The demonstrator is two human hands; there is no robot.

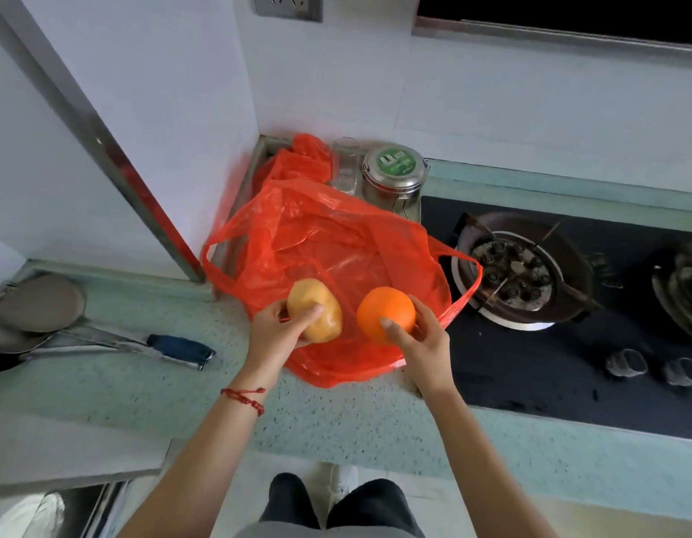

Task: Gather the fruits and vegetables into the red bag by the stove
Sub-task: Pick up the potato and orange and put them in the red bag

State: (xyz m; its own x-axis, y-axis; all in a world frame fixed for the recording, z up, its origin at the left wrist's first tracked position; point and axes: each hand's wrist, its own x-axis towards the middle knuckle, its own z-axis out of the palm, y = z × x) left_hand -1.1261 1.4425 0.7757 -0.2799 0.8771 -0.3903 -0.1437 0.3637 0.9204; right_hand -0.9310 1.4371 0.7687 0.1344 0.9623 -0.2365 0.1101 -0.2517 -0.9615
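Observation:
A thin red plastic bag (321, 234) lies crumpled and open on the pale green counter, just left of the black gas stove (569, 343). My left hand (276, 328) grips a yellowish potato (317, 310) over the bag's near side. Beside it, my right hand (418, 335) holds a round orange (387, 312), also above the bag. Both items are lifted clear of the counter. I cannot see whether anything lies inside the bag.
A steel lidded container (393, 172) and a clear glass (345, 165) stand behind the bag in the corner. A blue-handled knife (181, 349) and metal lids (37, 302) lie on the counter to the left. The stove burner (519, 277) sits right of the bag.

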